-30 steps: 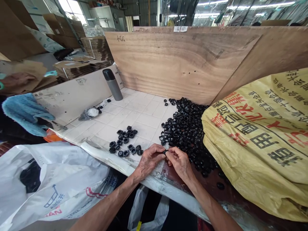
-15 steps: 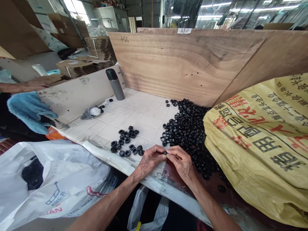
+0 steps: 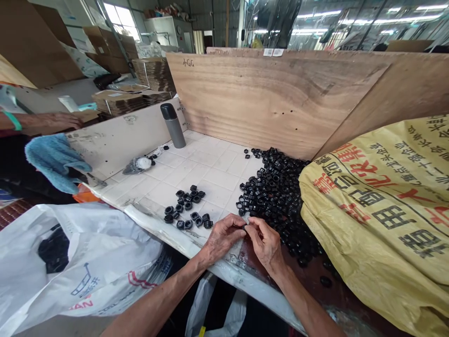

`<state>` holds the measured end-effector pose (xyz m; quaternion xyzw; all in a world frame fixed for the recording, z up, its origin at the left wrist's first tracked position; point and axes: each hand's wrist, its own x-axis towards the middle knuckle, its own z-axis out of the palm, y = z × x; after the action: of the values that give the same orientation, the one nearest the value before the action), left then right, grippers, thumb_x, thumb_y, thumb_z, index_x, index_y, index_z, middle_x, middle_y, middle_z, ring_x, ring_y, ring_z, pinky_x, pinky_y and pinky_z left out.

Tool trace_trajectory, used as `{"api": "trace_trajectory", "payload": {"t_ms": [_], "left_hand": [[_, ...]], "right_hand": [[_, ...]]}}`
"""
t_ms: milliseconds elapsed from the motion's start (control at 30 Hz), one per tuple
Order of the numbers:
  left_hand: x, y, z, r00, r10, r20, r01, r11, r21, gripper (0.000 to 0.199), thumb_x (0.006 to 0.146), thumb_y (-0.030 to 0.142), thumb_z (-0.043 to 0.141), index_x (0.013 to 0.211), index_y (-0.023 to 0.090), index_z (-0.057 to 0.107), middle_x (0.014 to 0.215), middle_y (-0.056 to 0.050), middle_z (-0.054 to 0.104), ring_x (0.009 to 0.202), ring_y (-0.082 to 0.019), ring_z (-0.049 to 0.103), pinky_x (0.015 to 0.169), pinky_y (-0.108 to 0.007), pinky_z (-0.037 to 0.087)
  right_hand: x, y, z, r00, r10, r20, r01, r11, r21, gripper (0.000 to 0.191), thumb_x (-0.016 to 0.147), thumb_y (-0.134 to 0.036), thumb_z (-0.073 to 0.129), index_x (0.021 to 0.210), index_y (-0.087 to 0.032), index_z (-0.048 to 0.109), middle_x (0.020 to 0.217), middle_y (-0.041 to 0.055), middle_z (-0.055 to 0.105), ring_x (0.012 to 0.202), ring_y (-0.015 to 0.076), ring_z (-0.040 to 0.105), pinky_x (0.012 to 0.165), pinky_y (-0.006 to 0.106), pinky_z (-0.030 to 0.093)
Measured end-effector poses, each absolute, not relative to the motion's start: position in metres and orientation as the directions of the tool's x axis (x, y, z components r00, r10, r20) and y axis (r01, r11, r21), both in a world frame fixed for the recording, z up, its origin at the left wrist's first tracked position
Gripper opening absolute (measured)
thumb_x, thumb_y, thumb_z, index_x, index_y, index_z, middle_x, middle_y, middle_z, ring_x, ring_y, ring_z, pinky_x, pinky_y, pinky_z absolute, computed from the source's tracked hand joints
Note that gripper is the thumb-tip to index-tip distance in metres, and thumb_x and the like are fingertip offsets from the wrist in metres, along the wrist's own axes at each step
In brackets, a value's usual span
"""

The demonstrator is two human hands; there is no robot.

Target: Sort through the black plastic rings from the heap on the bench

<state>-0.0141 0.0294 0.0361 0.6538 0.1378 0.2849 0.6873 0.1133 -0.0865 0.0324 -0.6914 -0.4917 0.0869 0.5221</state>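
My left hand (image 3: 224, 236) and my right hand (image 3: 264, 241) meet over the near edge of the tabletop. Between their fingertips is a small black part (image 3: 244, 227), mostly hidden by the fingers; both hands pinch it. Just beyond my right hand spreads a large pile of black ring-like parts (image 3: 280, 187). To the left of my left hand lies a smaller loose group of black parts (image 3: 188, 205) on the white tiled surface (image 3: 213, 175).
A grey bottle (image 3: 174, 128) stands by the wooden board (image 3: 273, 98). A clear bag (image 3: 138, 164) lies at the left. The yellow sack (image 3: 379, 224) borders the pile; a white bag (image 3: 105, 262) hangs at near left. Another person's hand (image 3: 66, 120) is far left.
The view has shifted slightly, so the scene sits a little further right and lower. My hands stay together around the small part. At far left, the other person's forearm shows a green band.
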Motion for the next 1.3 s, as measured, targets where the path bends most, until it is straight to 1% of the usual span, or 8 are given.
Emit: {"api": "trace_trajectory", "payload": {"t_ms": [100,300,433,533,767,967,1067,1300], "left_hand": [[-0.015,0.029,0.039,0.793,0.553,0.258,-0.216,-0.142,0.966,0.014,0.088,0.030,0.069,0.096,0.018,0.069,0.098,-0.007,0.066,0.093,-0.019,0.064,0.090,-0.035,0.051],[-0.016,0.028,0.045,0.812,0.486,0.322,-0.183,-0.311,0.933,0.012,0.091,0.029,0.064,0.098,0.021,0.071,0.102,-0.008,0.068,0.099,-0.021,0.064,0.091,-0.035,0.052],[-0.016,0.029,0.046,0.789,0.611,0.063,-0.132,0.068,0.989,0.026,0.083,0.037,0.074,0.100,0.018,0.068,0.096,-0.006,0.069,0.087,-0.019,0.066,0.085,-0.035,0.054],[-0.017,0.032,0.045,0.804,0.594,0.005,-0.133,0.172,0.976,0.030,0.080,0.039,0.077,0.097,0.016,0.068,0.096,-0.007,0.068,0.087,-0.019,0.065,0.085,-0.035,0.054],[-0.020,0.031,0.039,0.747,0.560,0.357,-0.170,-0.359,0.918,0.015,0.090,0.027,0.066,0.103,0.020,0.069,0.103,-0.008,0.068,0.099,-0.021,0.065,0.092,-0.036,0.052],[-0.022,0.025,0.034,0.785,0.450,0.427,-0.160,-0.518,0.840,0.024,0.096,0.021,0.054,0.115,0.024,0.068,0.118,-0.011,0.064,0.107,-0.021,0.064,0.095,-0.036,0.053],[-0.020,0.026,0.035,0.784,0.510,0.353,-0.135,-0.416,0.899,0.018,0.093,0.026,0.060,0.108,0.024,0.071,0.113,-0.009,0.066,0.104,-0.022,0.064,0.094,-0.036,0.053],[-0.015,0.033,0.047,0.825,0.562,-0.068,-0.069,0.220,0.973,0.027,0.079,0.037,0.078,0.095,0.016,0.072,0.095,-0.007,0.072,0.088,-0.020,0.067,0.087,-0.034,0.053]], "right_hand": [[0.112,-0.087,0.037,0.506,0.790,0.346,0.563,0.002,-0.827,0.019,0.097,-0.035,0.053,0.089,-0.022,0.065,0.084,0.0042,0.070,0.074,0.0184,0.065,0.072,0.028,0.051],[0.108,-0.084,0.037,0.604,0.796,-0.049,0.113,-0.146,-0.983,0.034,0.097,-0.051,0.051,0.080,-0.022,0.058,0.047,-0.0065,0.048,0.042,0.0132,0.047,0.050,0.025,0.046],[0.110,-0.087,0.038,0.531,0.831,0.164,0.339,-0.031,-0.940,0.022,0.095,-0.039,0.056,0.109,-0.022,0.061,0.076,0.0010,0.066,0.065,0.0166,0.061,0.064,0.027,0.052],[0.114,-0.090,0.036,0.463,0.838,0.288,0.497,0.024,-0.868,0.018,0.094,-0.031,0.055,0.108,-0.023,0.062,0.088,0.0041,0.068,0.074,0.0181,0.064,0.070,0.028,0.053],[0.114,-0.092,0.042,0.492,0.867,0.083,0.267,-0.059,-0.962,0.014,0.091,-0.033,0.058,0.100,-0.023,0.060,0.070,-0.0021,0.062,0.058,0.0146,0.058,0.056,0.024,0.048],[0.113,-0.089,0.043,0.433,0.884,-0.177,-0.182,-0.107,-0.977,0.024,0.084,-0.041,0.065,0.091,-0.019,0.058,0.065,-0.0036,0.057,0.046,0.0102,0.048,0.047,0.023,0.043],[0.113,-0.088,0.039,0.431,0.883,-0.186,-0.131,-0.143,-0.981,0.027,0.087,-0.045,0.062,0.085,-0.019,0.057,0.063,-0.0031,0.056,0.044,0.0101,0.046,0.043,0.023,0.041],[0.116,-0.089,0.044,0.502,0.855,0.133,0.356,-0.064,-0.932,0.013,0.091,-0.033,0.059,0.098,-0.022,0.064,0.081,0.0011,0.065,0.068,0.0154,0.059,0.061,0.024,0.048]]}}
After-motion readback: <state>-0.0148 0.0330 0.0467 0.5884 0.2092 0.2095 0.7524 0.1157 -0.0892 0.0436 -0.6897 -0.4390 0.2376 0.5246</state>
